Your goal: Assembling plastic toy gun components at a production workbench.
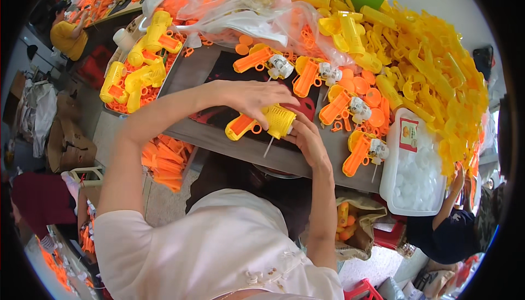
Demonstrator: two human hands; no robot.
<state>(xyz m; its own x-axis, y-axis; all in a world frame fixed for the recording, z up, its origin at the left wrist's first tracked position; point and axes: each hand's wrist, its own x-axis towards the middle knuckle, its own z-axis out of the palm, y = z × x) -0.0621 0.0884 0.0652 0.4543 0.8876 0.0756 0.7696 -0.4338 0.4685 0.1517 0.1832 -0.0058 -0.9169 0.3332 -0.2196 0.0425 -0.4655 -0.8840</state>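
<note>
A yellow toy gun (280, 120) with an orange grip lies between my two hands over the table. A thin pale rod (268, 147) points from it toward my body. My left hand (254, 98) curls over its top from the left, thumb against the yellow body. My right hand (307, 136) wraps the right end of the body, its fingertips partly hidden. Beyond and to the right lie several half-built toy guns, such as one (335, 107) with an orange grip and exposed clear-and-silver mechanism.
A tray of yellow toy guns (146, 76) stands at the left. Yellow shell halves (437, 76) are heaped at the right, behind a white tub (389, 182) of translucent parts. Orange discs (373, 97) lie near the mechanisms. Clear plastic bags (229, 10) cover the far side.
</note>
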